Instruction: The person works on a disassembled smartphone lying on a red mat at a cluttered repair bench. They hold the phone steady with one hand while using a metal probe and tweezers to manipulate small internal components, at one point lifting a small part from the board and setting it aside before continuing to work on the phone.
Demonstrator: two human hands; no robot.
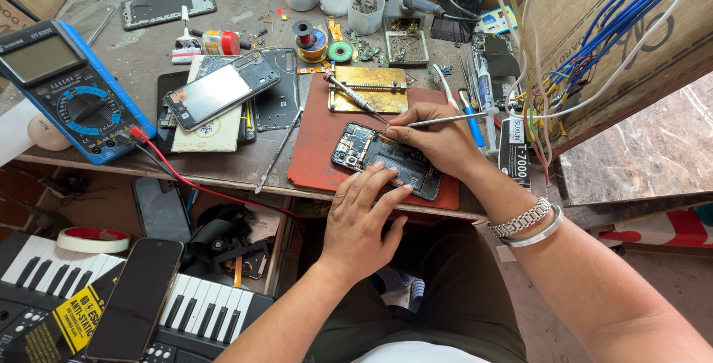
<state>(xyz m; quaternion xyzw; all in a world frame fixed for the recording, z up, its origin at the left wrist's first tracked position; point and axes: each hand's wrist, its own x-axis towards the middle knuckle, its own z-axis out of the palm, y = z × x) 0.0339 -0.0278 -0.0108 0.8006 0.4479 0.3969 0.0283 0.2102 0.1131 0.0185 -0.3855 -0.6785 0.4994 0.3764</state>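
Pinching thin tweezers (445, 119) whose tips point left onto the opened phone (386, 159), the right hand (438, 140) works above while the left hand (364, 214), fingers spread flat, steadies its near edge.

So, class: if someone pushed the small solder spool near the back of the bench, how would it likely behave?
The solder spool stands on its flat end, so it would probably slide. Tipped over, its round flanges would likely roll. It looks small, probably light.
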